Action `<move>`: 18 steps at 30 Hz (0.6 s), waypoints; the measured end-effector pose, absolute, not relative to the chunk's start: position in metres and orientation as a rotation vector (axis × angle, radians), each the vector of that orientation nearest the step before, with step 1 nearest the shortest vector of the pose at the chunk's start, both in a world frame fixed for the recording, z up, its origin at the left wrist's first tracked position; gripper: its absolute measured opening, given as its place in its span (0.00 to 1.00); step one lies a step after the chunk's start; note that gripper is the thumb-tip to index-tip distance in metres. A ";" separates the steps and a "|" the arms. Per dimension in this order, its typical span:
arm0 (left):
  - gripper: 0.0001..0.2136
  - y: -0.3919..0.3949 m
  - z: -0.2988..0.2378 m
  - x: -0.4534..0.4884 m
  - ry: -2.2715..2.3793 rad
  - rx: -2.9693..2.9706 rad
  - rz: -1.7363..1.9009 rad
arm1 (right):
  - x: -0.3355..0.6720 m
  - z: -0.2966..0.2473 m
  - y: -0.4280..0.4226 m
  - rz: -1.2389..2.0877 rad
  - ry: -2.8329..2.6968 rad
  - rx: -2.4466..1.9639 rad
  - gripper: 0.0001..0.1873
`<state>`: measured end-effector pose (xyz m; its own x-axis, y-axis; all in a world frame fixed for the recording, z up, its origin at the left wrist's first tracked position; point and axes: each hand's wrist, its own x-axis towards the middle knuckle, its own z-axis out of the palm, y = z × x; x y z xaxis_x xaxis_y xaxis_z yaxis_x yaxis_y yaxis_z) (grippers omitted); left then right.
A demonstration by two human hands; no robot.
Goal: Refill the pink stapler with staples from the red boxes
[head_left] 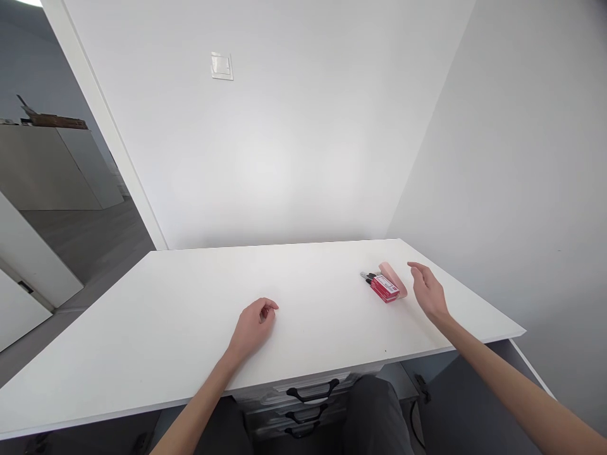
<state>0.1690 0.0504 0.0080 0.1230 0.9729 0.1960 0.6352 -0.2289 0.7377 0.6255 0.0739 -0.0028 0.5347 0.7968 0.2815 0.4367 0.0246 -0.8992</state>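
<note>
Resting on the white table [190,341], my left hand [255,325] has its fingers loosely curled in, with nothing seen in them. My right hand [428,292] hovers at the right side of the table, fingers stretched out and apart, holding nothing. Just left of it lies a small group of things. A red and white box [385,289], perhaps a stack of thin ones, sits in front. Behind and to its right is a pale pink curved piece [393,280]. Small black and grey items [368,277] stick out on the left; their kind is too small to tell.
Below the table's front edge are drawers with black handles [313,393], between my knees. An open cabinet space lies under the right end. A wall with a light switch [221,66] rises behind the table, and another wall stands at right. A doorway opens at left.
</note>
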 end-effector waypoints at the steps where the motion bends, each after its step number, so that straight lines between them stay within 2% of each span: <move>1: 0.11 0.050 0.008 0.169 1.550 1.924 0.928 | 0.633 -0.008 0.077 0.424 -1.056 -1.611 0.28; 7: 0.12 0.050 0.006 0.169 1.551 1.917 0.930 | 0.652 -0.040 0.091 0.685 -0.978 -1.527 0.41; 18: 0.11 0.054 0.005 0.169 1.563 1.921 0.905 | 0.629 -0.044 0.110 0.913 -1.013 -1.456 0.40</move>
<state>0.1695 0.0539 0.0053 0.1204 0.9758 0.1824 0.6440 -0.2166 0.7337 0.6293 0.1099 -0.0437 0.3402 0.9403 -0.0084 0.1063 -0.0473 -0.9932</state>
